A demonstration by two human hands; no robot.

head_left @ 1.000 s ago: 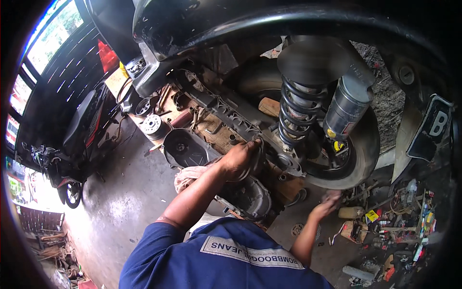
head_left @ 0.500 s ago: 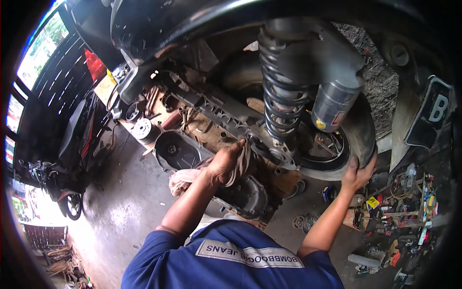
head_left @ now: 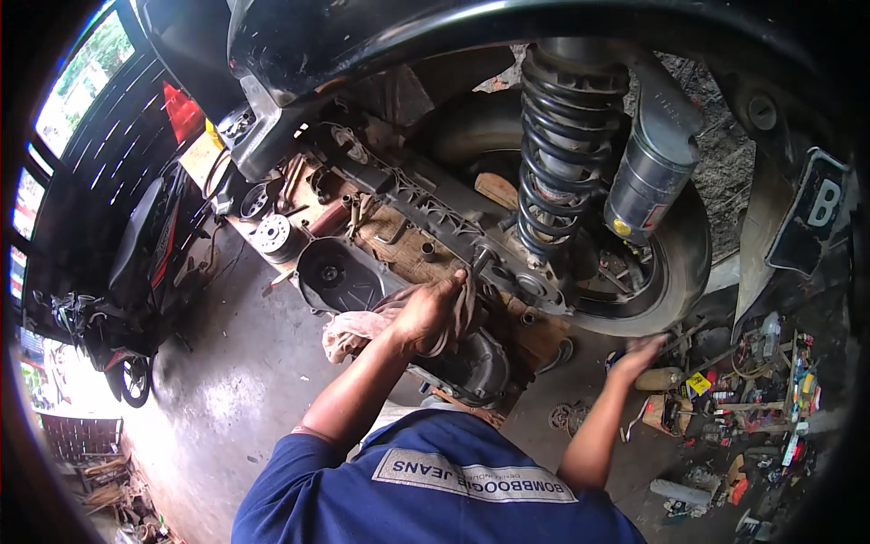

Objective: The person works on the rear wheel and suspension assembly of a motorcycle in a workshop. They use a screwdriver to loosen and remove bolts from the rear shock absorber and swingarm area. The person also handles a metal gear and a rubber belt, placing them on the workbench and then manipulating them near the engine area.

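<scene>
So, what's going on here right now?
A person's left hand grips a bunched pinkish rag beside the long metal casing. The right hand, blurred, looks empty and sits near the lower edge of the tyre; whether it touches is unclear. A dark open cover lies just beyond the rag, and a black spring stands in front of the tyre.

Pinkish cloth (head_left: pixel 355 335) — crumpled, bunched in left hand (head_left: pixel 428 313); dusty tyre (head_left: pixel 681 272) — near right hand (head_left: pixel 638 357).

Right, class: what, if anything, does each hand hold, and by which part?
Left hand: a crumpled pale-pink cloth rag, gripped by its bunched middle. Right hand: blurred, apparently holding nothing.
</scene>
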